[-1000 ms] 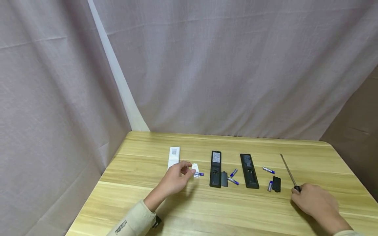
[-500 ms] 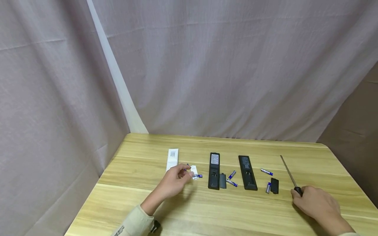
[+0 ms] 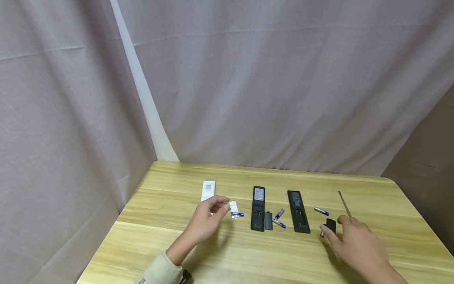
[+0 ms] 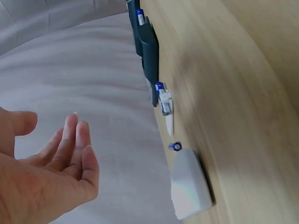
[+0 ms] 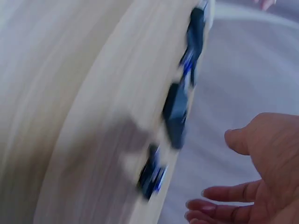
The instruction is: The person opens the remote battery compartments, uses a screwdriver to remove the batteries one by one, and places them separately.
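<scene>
My left hand (image 3: 205, 221) hovers by the white remote control (image 3: 208, 189), fingers relaxed and holding nothing. Beside it lie a small white battery cover (image 3: 233, 206) and a blue-and-silver battery (image 3: 239, 214); another battery (image 4: 174, 146) shows at the remote's end in the left wrist view. Over the table at the right is my right hand (image 3: 363, 244), thumb and fingers apart with nothing between them. It is nearest a black battery cover (image 3: 331, 225) and a battery (image 3: 322, 233) partly behind the thumb. Past the hand sticks a screwdriver's shaft (image 3: 343, 202); its handle is hidden.
Two black remotes, one left (image 3: 257, 215) and one right (image 3: 298, 213), lie with battery compartments uncovered. Between them are a dark cover (image 3: 268, 221) and two batteries, one upper (image 3: 280, 213) and one lower (image 3: 279, 223). Another battery (image 3: 321, 211) lies farther right. A curtain (image 3: 266, 98) hangs behind the table.
My right hand has let go of the screwdriver handle and moved left toward the black cover and battery. My left hand has stayed nearly in place.
</scene>
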`<state>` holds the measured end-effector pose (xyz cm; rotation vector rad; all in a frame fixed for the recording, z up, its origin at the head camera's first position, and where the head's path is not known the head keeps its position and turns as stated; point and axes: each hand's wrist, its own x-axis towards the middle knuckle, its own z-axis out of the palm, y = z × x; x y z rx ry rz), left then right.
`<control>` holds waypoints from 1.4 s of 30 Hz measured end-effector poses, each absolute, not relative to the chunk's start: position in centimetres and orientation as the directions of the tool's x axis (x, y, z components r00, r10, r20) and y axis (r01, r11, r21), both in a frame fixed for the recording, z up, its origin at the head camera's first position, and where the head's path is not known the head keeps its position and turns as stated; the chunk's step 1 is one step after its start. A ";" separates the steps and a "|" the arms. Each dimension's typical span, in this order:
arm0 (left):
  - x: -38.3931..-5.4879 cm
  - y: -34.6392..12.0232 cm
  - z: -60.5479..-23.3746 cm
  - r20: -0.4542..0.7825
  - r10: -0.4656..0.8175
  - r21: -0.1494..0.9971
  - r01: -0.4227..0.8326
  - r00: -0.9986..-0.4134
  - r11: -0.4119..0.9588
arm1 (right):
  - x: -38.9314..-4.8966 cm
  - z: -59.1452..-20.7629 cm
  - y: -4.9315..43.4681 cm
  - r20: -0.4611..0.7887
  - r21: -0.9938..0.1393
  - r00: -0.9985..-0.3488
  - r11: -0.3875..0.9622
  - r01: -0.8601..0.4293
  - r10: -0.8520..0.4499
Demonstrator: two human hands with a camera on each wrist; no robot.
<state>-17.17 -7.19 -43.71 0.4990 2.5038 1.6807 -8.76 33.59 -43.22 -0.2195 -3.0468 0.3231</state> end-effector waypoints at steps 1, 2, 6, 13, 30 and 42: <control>-17.1 -7.1 -43.6 0.117 0.309 0.913 0.224 -0.944 0.341 | -8.6 -43.0 32.8 0.057 -0.234 -0.989 0.965 0.117 0.133; -17.0 -7.0 -43.5 0.122 0.305 0.913 0.227 -0.944 0.339 | -8.5 -42.9 32.1 0.055 -0.248 -0.991 0.963 0.105 0.122; -16.8 -6.7 -43.3 0.131 0.304 0.913 0.234 -0.944 0.334 | -8.3 -42.4 30.5 0.009 -0.295 -0.995 0.951 0.096 0.103; -16.5 -6.5 -43.3 0.134 0.303 0.914 0.236 -0.944 0.331 | -8.6 -42.5 30.4 -0.051 -0.314 -0.993 0.942 0.118 0.107; -16.4 -6.7 -43.2 0.142 0.313 0.916 0.245 -0.939 0.319 | -9.0 -42.6 29.8 -0.051 -0.305 -0.994 0.946 0.111 0.101; -16.6 -6.7 -43.4 0.153 0.306 0.918 0.250 -0.940 0.308 | -8.8 -43.0 29.9 -0.052 -0.310 -0.994 0.945 0.106 0.094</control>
